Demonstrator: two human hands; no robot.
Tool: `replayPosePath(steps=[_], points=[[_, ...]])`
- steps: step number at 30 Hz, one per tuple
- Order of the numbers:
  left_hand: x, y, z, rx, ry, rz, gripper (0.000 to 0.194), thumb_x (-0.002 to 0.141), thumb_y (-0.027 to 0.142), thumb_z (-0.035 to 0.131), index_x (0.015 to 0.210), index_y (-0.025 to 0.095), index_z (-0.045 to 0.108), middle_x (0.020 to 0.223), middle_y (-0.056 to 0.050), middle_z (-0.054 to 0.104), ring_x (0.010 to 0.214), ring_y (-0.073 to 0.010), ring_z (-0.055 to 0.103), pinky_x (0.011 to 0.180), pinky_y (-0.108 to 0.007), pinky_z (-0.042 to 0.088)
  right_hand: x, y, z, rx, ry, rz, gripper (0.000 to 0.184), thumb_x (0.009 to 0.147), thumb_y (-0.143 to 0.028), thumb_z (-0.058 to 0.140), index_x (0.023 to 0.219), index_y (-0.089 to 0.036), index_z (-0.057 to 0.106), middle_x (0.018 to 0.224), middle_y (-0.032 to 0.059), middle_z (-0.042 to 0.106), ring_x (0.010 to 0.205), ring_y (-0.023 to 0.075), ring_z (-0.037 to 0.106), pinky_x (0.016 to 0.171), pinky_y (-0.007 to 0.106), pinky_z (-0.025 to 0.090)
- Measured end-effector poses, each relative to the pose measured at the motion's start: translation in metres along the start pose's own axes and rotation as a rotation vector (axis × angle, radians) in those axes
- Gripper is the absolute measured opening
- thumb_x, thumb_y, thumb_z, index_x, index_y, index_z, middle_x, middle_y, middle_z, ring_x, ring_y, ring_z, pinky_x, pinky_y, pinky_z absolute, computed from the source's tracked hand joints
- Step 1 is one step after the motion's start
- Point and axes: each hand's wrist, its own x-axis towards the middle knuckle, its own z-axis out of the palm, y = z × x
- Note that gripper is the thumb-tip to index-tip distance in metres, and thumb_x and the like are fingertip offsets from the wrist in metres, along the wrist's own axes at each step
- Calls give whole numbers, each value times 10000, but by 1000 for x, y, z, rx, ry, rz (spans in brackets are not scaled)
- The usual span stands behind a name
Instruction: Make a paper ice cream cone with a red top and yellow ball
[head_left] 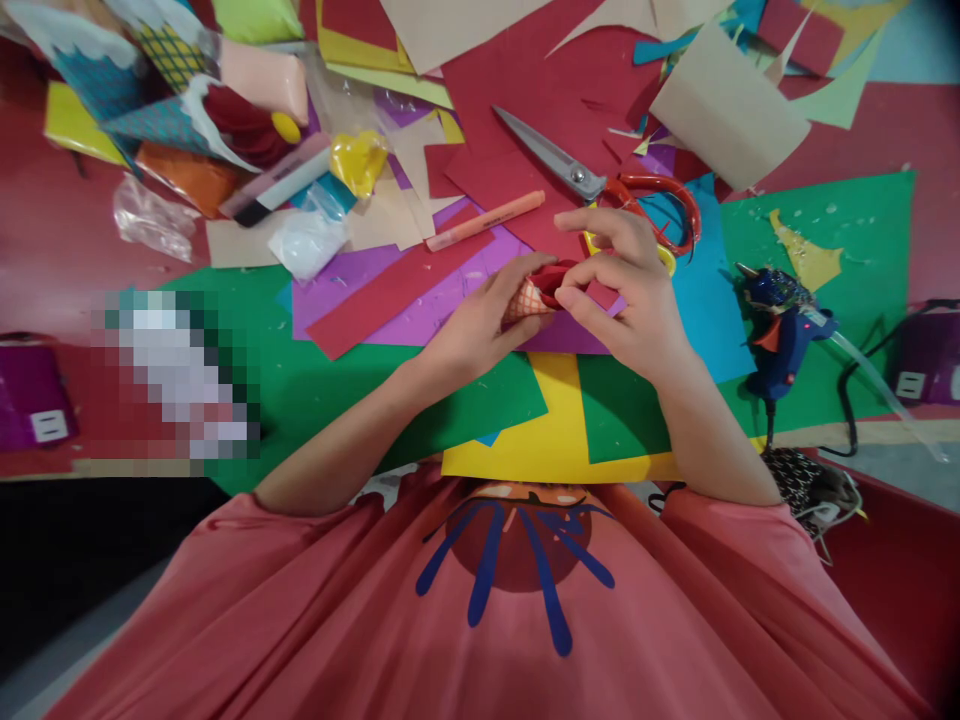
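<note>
My left hand [476, 325] is wrapped round a small paper cone [526, 302] with an orange crisscross pattern, its mouth turned to the right. Red material [550, 280] fills the cone's opening. At that red edge, the thumb and index finger of my right hand [634, 300] are pinched together, while its other fingers are raised. Just beyond the right hand lie large scissors [577, 178] with red handles, their blades closed. An orange highlighter [486, 221] rests on the paper beyond the cone. Purple paper [352, 300] and a red strip [390, 285] lie beneath.
At the right, a blue glue gun [780, 345] with a clear stick stands on green paper [862, 230]. Decorated cones [169, 125], a marker [277, 180] and bagged clay [358, 163] crowd the far left. Yellow paper [517, 440] lies near the table edge. Part of the left side is pixelated.
</note>
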Motion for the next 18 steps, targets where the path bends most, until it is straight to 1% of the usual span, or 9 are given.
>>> replayPosePath(steps=[4, 6, 9, 13, 16, 18], points=[[0, 0, 0, 20, 12, -2, 495, 943, 330, 560, 1401, 196, 427, 1429, -118, 570, 1313, -218, 569, 1112, -383, 476, 0, 2, 1, 59, -71, 72, 126, 949, -290, 574, 825, -291, 595, 1380, 4, 636, 1308, 232, 575, 1054, 482, 538], [0, -1, 0, 21, 7, 3, 498, 948, 346, 551, 1405, 197, 422, 1427, -118, 567, 1313, -226, 568, 1108, -390, 477, 1, 2, 0, 97, -93, 64, 134, 962, -297, 554, 837, -286, 600, 1394, 14, 626, 1341, 224, 554, 1084, 478, 527], [0, -3, 0, 16, 5, 2, 511, 948, 387, 550, 1409, 210, 418, 1426, -114, 563, 1308, -238, 568, 1105, -405, 477, 2, 4, -2, 127, -108, 30, 167, 991, -310, 512, 863, -270, 611, 1413, 36, 611, 1389, 209, 517, 1148, 484, 480], [1, -4, 0, 8, 12, -15, 515, 952, 428, 548, 1405, 219, 420, 1424, -108, 563, 1303, -237, 569, 1100, -401, 479, 3, 6, -2, 97, -162, 53, 181, 996, -333, 497, 894, -280, 636, 1452, 13, 586, 1427, 219, 481, 1196, 513, 430], [2, -2, -1, -5, 12, -24, 521, 952, 473, 546, 1396, 229, 426, 1423, -101, 564, 1296, -238, 573, 1089, -393, 488, 4, 6, 0, 107, -162, 68, 171, 991, -320, 507, 884, -279, 634, 1456, 13, 584, 1430, 214, 476, 1204, 487, 423], [2, -2, -1, -27, 2, -39, 526, 950, 500, 542, 1387, 230, 430, 1392, -98, 582, 1253, -236, 597, 1057, -389, 510, 4, 5, 1, 131, -151, 75, 188, 997, -308, 487, 873, -274, 624, 1448, 16, 590, 1426, 210, 482, 1210, 473, 414]])
